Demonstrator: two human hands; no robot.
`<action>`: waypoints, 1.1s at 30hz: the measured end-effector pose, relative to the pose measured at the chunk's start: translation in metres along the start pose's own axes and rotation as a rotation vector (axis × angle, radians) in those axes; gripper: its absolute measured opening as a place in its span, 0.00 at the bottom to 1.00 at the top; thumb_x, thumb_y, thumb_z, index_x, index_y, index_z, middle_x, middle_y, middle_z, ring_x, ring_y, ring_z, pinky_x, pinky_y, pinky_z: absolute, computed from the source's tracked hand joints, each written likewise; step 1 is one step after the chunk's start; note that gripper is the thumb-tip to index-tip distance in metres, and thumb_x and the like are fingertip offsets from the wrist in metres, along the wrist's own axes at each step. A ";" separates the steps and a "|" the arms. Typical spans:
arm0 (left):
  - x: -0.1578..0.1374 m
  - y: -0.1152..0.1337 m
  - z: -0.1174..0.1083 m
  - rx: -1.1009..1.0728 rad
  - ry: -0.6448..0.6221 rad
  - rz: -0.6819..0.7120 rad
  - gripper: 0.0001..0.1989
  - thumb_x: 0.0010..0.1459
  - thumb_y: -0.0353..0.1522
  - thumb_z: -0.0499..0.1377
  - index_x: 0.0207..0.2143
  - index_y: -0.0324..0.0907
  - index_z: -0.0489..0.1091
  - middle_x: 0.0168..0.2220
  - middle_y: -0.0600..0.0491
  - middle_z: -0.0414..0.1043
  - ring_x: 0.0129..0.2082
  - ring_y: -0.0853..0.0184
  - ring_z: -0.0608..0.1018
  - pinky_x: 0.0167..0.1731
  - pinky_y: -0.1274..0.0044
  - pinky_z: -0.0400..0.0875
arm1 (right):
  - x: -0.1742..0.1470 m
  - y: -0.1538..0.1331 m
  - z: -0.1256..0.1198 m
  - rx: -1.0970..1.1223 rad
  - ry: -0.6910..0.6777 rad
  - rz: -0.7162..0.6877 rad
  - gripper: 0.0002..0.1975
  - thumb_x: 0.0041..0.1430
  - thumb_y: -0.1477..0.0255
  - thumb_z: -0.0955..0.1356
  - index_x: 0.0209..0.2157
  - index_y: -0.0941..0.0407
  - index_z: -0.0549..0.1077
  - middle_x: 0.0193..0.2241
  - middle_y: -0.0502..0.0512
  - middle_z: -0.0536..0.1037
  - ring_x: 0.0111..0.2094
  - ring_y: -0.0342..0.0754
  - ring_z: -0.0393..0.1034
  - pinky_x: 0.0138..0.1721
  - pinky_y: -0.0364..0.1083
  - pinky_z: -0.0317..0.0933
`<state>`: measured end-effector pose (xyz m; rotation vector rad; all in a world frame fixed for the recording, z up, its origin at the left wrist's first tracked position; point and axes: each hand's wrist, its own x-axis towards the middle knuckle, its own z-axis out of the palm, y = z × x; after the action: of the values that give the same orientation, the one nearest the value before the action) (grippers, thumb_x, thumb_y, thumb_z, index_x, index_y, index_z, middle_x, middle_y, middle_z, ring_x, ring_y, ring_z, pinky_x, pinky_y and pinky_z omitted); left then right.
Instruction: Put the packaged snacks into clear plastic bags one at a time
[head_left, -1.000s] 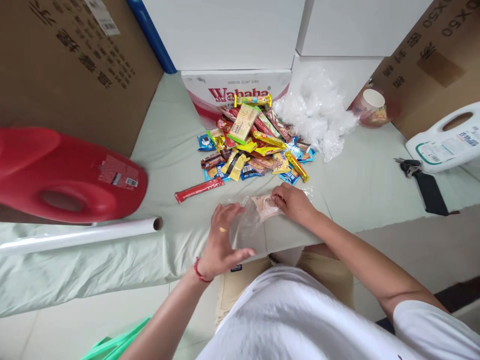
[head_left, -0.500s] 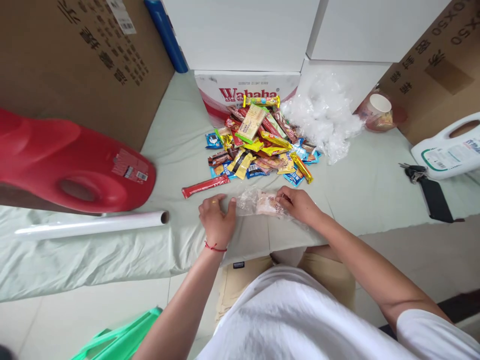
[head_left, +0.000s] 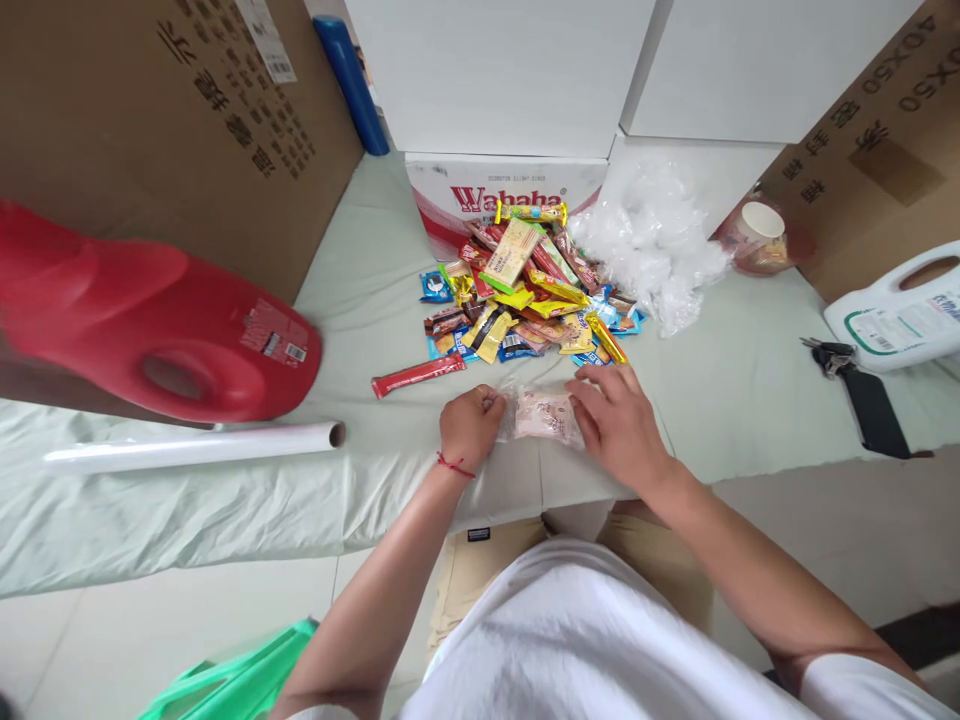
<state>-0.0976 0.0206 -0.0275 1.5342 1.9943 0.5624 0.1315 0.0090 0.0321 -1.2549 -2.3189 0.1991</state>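
A clear plastic bag (head_left: 508,425) lies at the front of the table with a pale pink-and-white snack packet (head_left: 543,415) inside it. My left hand (head_left: 469,428), a red string on its wrist, pinches the bag's left end. On the other side, my right hand (head_left: 613,420) rests with fingers apart at the bag's right end, touching it without a clear grip. Just beyond the left hand lies a red stick-shaped snack packet (head_left: 418,375). Behind the bag rises a heap of colourful wrapped snacks (head_left: 517,290).
Crumpled clear plastic bags (head_left: 652,240) sit right of the heap, before white boxes (head_left: 510,70). At left are a red jug (head_left: 225,340) and a white roll (head_left: 195,445). At right stand paper cups (head_left: 761,235), a white jug (head_left: 900,315) and keys with a black case (head_left: 874,410).
My left hand has moved right and closed on the bag's left end. My right hand has shifted right, loosened its pinch on the packet and spread its fingers.
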 end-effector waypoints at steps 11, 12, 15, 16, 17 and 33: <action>-0.023 0.035 0.009 -0.087 0.091 0.071 0.10 0.63 0.38 0.58 0.32 0.44 0.75 0.27 0.54 0.76 0.30 0.64 0.77 0.33 0.74 0.64 | -0.011 -0.007 0.061 0.221 -0.165 -0.101 0.22 0.73 0.73 0.61 0.64 0.59 0.72 0.62 0.66 0.75 0.67 0.58 0.64 0.69 0.63 0.59; -0.027 0.041 0.013 -0.079 0.103 0.108 0.10 0.64 0.36 0.57 0.33 0.44 0.75 0.29 0.53 0.77 0.31 0.63 0.78 0.34 0.74 0.65 | -0.011 -0.006 0.061 0.274 -0.157 -0.094 0.22 0.72 0.74 0.61 0.63 0.59 0.73 0.61 0.67 0.76 0.67 0.58 0.64 0.70 0.64 0.59; -0.038 0.052 0.027 -0.068 0.161 0.274 0.15 0.70 0.36 0.50 0.40 0.42 0.76 0.37 0.48 0.79 0.38 0.61 0.79 0.38 0.72 0.68 | -0.011 0.002 0.056 0.521 -0.154 -0.039 0.22 0.70 0.73 0.62 0.62 0.55 0.74 0.60 0.63 0.77 0.68 0.56 0.63 0.71 0.64 0.55; -0.041 0.052 0.032 -0.050 0.181 0.338 0.17 0.72 0.37 0.48 0.43 0.41 0.75 0.40 0.46 0.79 0.40 0.60 0.79 0.39 0.71 0.69 | -0.011 0.006 0.054 0.639 -0.156 0.015 0.21 0.70 0.72 0.62 0.60 0.53 0.75 0.60 0.61 0.77 0.68 0.56 0.63 0.70 0.63 0.56; -0.043 0.051 0.036 -0.011 0.192 0.401 0.18 0.73 0.38 0.47 0.46 0.41 0.75 0.42 0.44 0.78 0.42 0.58 0.79 0.40 0.70 0.69 | -0.012 0.012 0.051 0.769 -0.149 0.093 0.20 0.69 0.70 0.63 0.58 0.52 0.76 0.60 0.61 0.77 0.67 0.56 0.64 0.69 0.63 0.58; -0.049 0.036 0.073 0.199 0.457 0.835 0.08 0.69 0.28 0.55 0.45 0.38 0.74 0.56 0.39 0.77 0.62 0.54 0.74 0.60 0.61 0.70 | -0.016 0.079 0.008 0.486 -0.435 0.688 0.23 0.55 0.48 0.71 0.35 0.55 0.77 0.24 0.48 0.73 0.30 0.48 0.67 0.32 0.45 0.58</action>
<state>-0.0141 -0.0179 -0.0511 2.5555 1.6574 1.1447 0.1936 0.0415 -0.0082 -1.8015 -1.8607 1.2870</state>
